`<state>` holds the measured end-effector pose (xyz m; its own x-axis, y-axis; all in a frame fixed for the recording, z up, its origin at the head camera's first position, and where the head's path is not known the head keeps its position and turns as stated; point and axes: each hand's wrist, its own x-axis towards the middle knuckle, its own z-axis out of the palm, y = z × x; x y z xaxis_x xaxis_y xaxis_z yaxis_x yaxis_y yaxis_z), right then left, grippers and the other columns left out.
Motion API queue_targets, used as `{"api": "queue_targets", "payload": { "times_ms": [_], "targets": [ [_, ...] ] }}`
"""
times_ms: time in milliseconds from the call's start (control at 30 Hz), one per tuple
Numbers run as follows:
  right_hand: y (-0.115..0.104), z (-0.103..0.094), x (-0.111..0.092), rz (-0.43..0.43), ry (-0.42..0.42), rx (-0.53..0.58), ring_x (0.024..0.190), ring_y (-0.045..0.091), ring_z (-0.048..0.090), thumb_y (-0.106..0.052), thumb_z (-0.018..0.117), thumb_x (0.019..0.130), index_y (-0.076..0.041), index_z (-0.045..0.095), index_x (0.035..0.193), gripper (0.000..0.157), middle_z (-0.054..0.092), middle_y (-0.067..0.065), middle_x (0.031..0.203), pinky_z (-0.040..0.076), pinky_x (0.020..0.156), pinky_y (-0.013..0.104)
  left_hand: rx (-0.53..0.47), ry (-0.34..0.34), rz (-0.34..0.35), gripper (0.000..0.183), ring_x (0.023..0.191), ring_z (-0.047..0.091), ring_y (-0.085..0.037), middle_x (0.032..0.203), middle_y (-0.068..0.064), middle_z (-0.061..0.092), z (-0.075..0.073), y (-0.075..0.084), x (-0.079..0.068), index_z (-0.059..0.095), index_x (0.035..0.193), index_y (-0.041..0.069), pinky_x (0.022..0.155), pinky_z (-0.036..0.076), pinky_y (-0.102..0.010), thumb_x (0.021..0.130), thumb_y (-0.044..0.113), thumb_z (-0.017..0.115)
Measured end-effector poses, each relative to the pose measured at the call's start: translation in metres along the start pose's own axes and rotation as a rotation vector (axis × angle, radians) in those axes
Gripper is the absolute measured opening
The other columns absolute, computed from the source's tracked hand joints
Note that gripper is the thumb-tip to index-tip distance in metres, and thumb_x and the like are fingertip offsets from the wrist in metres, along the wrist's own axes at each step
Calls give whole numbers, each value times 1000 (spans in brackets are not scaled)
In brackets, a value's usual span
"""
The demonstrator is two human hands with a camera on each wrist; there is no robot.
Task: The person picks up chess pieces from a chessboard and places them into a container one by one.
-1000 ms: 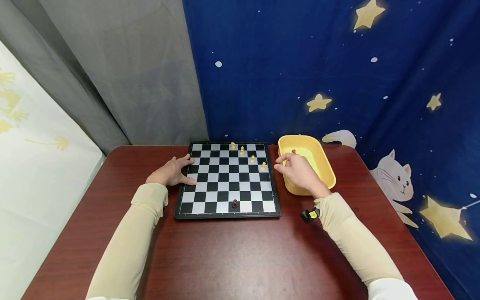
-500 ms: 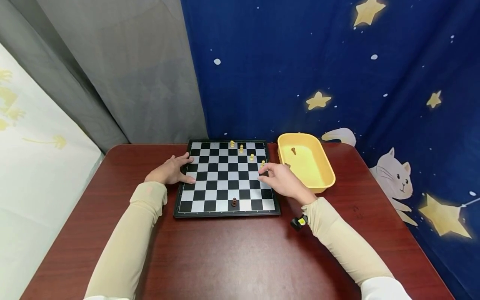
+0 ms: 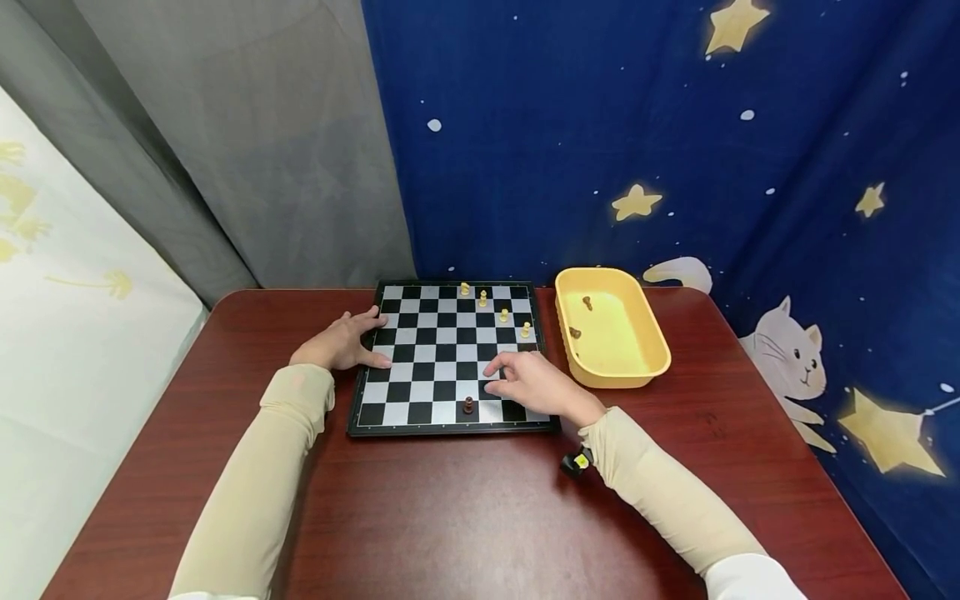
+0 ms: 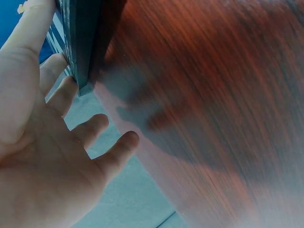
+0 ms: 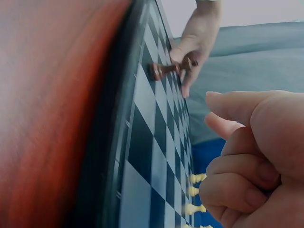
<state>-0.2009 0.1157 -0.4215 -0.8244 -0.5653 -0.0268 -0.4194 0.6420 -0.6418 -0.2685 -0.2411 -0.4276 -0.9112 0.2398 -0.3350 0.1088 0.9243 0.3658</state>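
A black-and-white chessboard [image 3: 435,350] lies on the table. My left hand [image 3: 341,343] rests at its left edge, fingers spread, with thumb and fingertips over the border. Near the board's front edge stands a dark brown chess king [image 5: 164,71], its cross top showing in the right wrist view. My right hand [image 3: 534,382] hovers over the right front squares, to the right of the king. Its thumb and index finger point forward, apart, with nothing between them; the other fingers fold inward. Toward the back right, several pale yellow chess pieces [image 3: 504,316] stand in a diagonal row.
A yellow plastic tub [image 3: 658,354] stands right of the board, with brown chess pieces [image 3: 587,303] lying inside. The reddish-brown table [image 3: 450,517] extends in front. Behind it hang a grey curtain [image 3: 300,167] and a blue starry curtain [image 3: 540,150].
My right hand has moved from beside the tub leftward and toward me, across the board's right side to near the brown king. The left hand has stayed at the board's edge.
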Motion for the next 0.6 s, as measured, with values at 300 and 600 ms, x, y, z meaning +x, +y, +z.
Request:
{"api": "queue_targets", "payload": {
  "times_ms": [300,600],
  "targets": [
    [-7,15,-1,-18,-67,17,49,4,38,-24,71,96,-12,72,115,23,43,-9,56,35,53,20,0,-6,7,100,157,4,-51,173,-10,11,-1,-1,-1,29,163,18,124,17,-68,83,54,79],
    [-12,24,-1,3,-74,42,50,3,42,-23,72,95,-12,71,115,23,47,-9,57,38,53,20,-3,1,11,101,157,4,-51,173,-11,12,0,-1,0,29,162,18,124,17,-67,83,54,79]
  ]
}}
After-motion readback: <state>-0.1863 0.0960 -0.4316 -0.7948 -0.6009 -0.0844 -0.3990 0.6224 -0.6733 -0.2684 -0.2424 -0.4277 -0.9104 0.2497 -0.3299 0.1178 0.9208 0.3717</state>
